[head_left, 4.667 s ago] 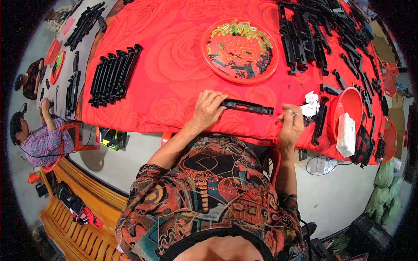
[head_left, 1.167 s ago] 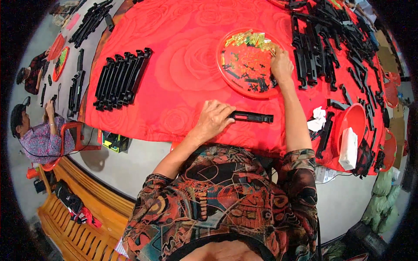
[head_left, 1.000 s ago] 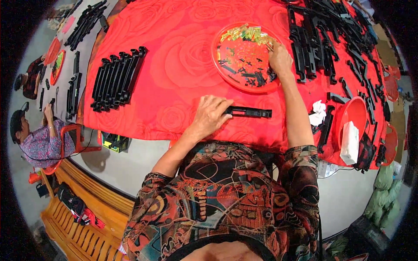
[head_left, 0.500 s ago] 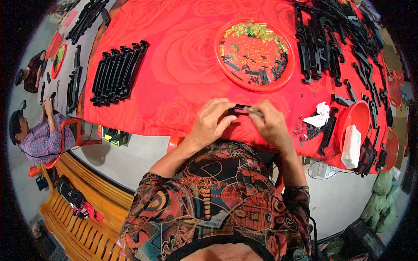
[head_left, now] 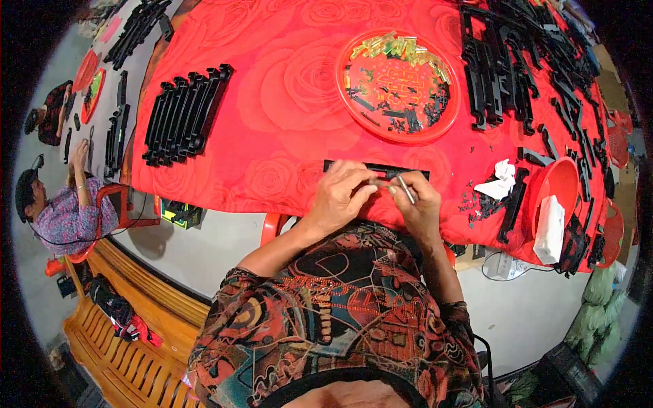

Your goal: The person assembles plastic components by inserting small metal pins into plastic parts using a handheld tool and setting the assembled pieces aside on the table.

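A long black plastic bar [head_left: 403, 169] lies crosswise at the near edge of the red-covered table, partly hidden behind my hands. My left hand [head_left: 340, 195] is in front of its left half, fingers bent and closed in a pinch. Whatever sits between those fingertips is too small to make out. In my right hand [head_left: 420, 201] is a slim silver metal rod [head_left: 406, 188], gripped between thumb and fingers and slanting upward. The fingertips of both hands nearly meet in front of the bar.
A round red tray [head_left: 445, 126] holds yellow clear pieces and small black parts. Black bars [head_left: 183, 115] stand in a row at left; more [head_left: 496, 75] pile up at right. Near the right edge are a red bowl [head_left: 568, 178] and tissue pack [head_left: 549, 231]. Another person [head_left: 71, 214] sits far left.
The black bar was mostly covered by my hands; now more of it shows beyond them. My left hand has shifted slightly right, and the rod in my right hand has tilted more upright.
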Available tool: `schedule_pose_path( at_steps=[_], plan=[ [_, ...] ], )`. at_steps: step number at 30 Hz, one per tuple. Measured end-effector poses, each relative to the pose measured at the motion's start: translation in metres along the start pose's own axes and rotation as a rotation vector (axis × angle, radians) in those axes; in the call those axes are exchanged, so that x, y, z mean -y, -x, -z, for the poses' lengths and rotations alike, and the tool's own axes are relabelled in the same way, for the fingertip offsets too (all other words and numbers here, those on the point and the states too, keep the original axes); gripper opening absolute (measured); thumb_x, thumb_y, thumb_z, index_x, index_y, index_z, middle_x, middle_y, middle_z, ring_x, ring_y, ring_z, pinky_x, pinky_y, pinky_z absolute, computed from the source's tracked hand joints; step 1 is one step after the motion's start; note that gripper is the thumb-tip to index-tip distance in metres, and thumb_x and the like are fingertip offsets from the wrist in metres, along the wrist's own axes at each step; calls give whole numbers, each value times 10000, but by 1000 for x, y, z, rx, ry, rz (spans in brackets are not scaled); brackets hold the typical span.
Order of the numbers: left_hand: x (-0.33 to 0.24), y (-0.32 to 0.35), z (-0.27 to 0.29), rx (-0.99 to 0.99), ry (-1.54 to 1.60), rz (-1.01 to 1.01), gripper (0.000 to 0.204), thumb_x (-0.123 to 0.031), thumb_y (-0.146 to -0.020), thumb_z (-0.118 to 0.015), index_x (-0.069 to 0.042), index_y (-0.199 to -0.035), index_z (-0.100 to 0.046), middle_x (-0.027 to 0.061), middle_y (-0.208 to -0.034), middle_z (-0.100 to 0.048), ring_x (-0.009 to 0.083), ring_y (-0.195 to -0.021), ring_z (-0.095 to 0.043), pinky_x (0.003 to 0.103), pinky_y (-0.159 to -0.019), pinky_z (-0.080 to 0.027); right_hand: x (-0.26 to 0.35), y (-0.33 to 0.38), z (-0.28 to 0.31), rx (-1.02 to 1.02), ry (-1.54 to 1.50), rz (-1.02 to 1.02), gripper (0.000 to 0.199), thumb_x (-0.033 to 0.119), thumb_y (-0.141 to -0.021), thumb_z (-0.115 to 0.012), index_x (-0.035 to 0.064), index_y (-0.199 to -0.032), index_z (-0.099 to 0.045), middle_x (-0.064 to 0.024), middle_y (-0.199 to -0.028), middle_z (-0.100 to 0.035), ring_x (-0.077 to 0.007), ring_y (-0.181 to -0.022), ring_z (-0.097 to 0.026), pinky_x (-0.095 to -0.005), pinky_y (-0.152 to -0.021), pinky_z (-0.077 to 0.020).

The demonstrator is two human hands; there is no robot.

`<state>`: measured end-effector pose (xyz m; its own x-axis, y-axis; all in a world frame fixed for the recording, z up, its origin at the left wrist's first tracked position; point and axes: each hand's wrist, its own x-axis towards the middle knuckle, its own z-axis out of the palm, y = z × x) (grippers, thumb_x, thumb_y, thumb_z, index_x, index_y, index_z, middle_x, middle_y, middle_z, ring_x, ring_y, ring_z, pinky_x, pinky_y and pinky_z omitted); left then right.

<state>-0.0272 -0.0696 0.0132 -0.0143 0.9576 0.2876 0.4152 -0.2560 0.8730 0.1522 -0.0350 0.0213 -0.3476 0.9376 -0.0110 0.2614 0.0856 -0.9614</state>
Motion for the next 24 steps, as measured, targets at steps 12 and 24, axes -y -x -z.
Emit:
schedule_pose_path(
  at_steps=[12, 24],
  plan=[
    [17, 7, -9, -17, -601, -224, 274, -108, -661, -672, -16, -908, -598, 129, -1131, -512, 330, -1135, -432, 554, -980, -269, -1, -18, -11, 2, 672, 297, 86, 14, -793, -604, 20, -877, -586, -134, -787, -587, -316, -698, -599, -381, -572, -481],
    [24, 10, -14, -57, -499, -129, 282, -94, -629, -702, -19, -879, -595, 140, -1134, -501, 348, -1183, -401, 588, -992, -224, -10, -19, -12, 16, 628, 351, 122, -18, -769, -580, 10, -888, -587, -142, -778, -593, -298, -685, -608, -369, -572, -491]
  ],
)
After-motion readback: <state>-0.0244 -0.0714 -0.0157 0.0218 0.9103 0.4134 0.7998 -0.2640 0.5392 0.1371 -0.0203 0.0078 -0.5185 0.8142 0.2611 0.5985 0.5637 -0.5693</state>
